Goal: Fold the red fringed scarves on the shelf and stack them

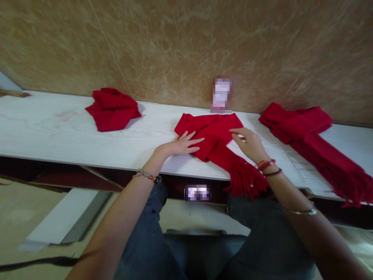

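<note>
A red scarf lies folded and crossed over itself on the white bench top in front of me. Its fringe hangs over the front edge between my knees. My left hand rests on the scarf's left part with fingers spread. By the right edge of the same scarf is my right hand, fingers loosely bent and thumb apart, with nothing visible between them. Whether its fingertips touch the cloth is hard to tell.
Another red scarf with a trailing fringe lies to the right. A bunched red cloth sits to the left. Behind the white bench top stands a brown marbled wall. A blurred-out phone-like object leans there.
</note>
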The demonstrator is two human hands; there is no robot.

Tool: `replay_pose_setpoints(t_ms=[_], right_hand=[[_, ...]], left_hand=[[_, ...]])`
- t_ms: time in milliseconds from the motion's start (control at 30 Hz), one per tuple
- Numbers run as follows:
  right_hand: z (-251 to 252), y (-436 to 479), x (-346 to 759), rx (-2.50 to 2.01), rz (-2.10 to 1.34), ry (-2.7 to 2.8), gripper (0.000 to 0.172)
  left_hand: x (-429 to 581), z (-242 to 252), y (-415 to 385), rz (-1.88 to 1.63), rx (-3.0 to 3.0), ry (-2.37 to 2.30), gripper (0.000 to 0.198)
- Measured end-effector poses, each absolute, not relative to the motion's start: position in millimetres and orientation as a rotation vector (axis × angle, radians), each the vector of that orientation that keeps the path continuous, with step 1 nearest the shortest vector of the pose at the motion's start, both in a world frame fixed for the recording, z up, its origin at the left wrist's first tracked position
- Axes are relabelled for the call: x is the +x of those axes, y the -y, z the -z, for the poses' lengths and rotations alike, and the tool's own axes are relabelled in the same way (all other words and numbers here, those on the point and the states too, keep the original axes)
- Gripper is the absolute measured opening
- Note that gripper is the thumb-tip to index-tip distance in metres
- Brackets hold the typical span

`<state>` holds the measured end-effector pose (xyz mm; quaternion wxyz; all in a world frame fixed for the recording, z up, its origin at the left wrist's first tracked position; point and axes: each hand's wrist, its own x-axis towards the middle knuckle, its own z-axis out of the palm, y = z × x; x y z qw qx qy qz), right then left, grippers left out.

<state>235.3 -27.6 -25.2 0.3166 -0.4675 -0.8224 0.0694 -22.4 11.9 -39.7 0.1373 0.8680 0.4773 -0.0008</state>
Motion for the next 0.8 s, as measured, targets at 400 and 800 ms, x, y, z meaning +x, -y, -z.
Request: replay_pose_setpoints(t_ms=[400, 800], right_hand=[[42, -86, 259, -1.723, 0.020, 1.876, 0.048], [37, -51, 245, -1.323, 0.200, 2.694, 0.045]], left_hand=[[13, 34, 14, -0.189, 2.721, -1.310, 0.063], [34, 30, 24, -0.065, 2.598, -1.404, 0.069]])
